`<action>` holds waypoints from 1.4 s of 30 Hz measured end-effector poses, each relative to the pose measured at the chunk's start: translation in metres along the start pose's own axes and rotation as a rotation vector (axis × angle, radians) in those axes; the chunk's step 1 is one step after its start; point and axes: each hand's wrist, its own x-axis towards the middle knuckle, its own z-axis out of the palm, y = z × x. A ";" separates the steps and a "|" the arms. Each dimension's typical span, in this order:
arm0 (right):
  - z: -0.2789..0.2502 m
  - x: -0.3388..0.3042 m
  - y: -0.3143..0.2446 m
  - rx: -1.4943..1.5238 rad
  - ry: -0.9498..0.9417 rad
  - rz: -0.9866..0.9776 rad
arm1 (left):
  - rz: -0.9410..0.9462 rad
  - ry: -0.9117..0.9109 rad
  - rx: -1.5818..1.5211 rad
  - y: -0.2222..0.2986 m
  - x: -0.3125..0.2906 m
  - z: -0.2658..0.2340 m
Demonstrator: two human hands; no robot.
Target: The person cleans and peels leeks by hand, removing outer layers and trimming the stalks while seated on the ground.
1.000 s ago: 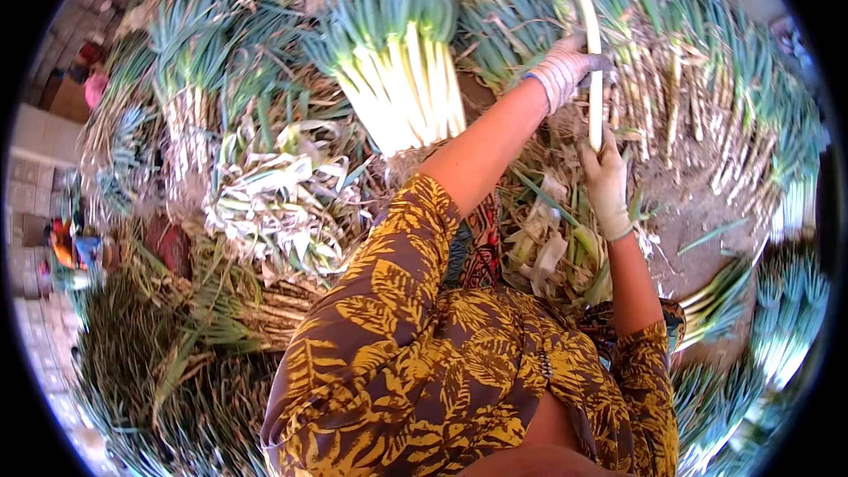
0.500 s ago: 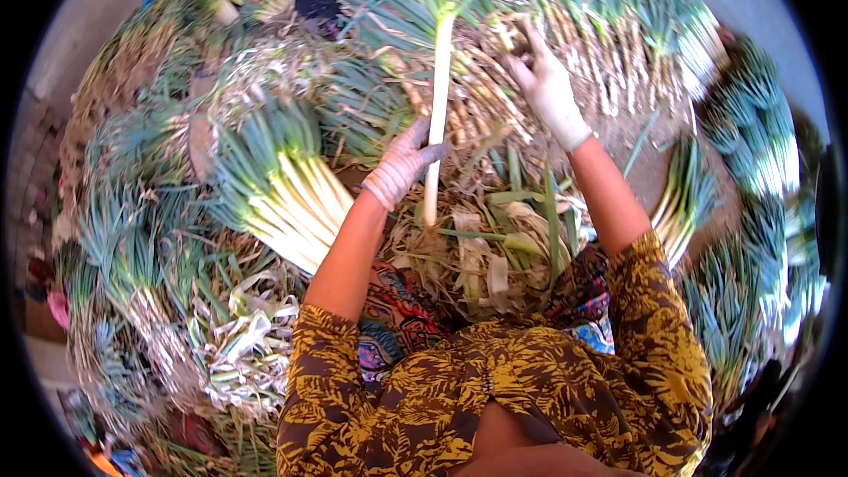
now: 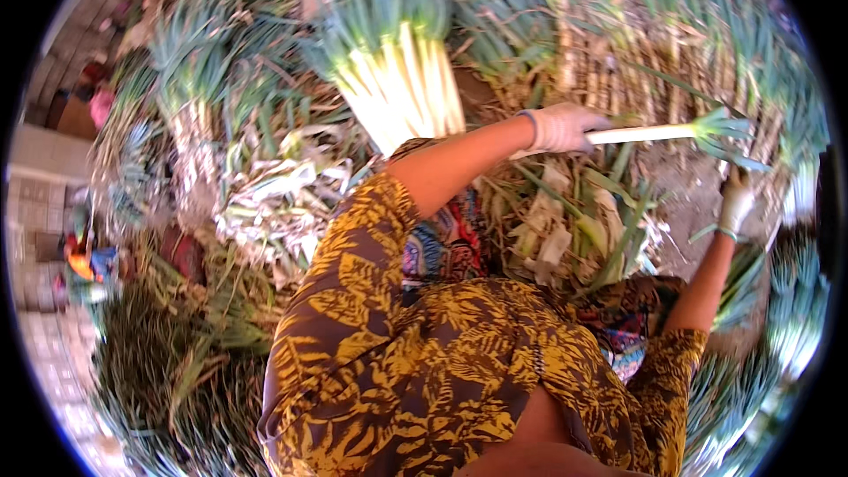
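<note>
My left hand [image 3: 565,128], in a pale glove, is closed round the white stalk of a long green onion [image 3: 649,133]. The onion lies nearly level, its green leaves pointing right. Just below those leaves is my gloved right hand [image 3: 737,199], close to a drooping leaf. Its fingers are small and blurred, so I cannot make out whether they grip it. Left of my left hand lies a fan of cleaned green onions [image 3: 402,79] with white stalks toward me. Peeled leaves and husks [image 3: 556,221] lie below the held onion.
Rows of unpeeled green onions [image 3: 649,49] spread along the far side. A heap of pale husks [image 3: 278,199] lies to the left, with dark green onions [image 3: 168,344] nearer me. More bundles [image 3: 795,291] stand at the right edge.
My view has turned, so the scene sits differently. The held onion has gone from upright to nearly level, leaves to the right. My right hand has moved down beside its leaves.
</note>
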 end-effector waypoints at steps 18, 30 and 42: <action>-0.022 -0.022 -0.039 0.703 -0.501 0.548 | -0.010 1.040 -0.701 -0.183 -0.159 -0.254; -0.019 -0.030 -0.055 0.528 -0.645 0.494 | -0.714 1.072 -1.000 -0.343 -0.241 -0.050; -0.009 -0.038 -0.084 0.554 -0.670 0.449 | -1.021 1.017 0.386 -0.287 -0.267 -0.258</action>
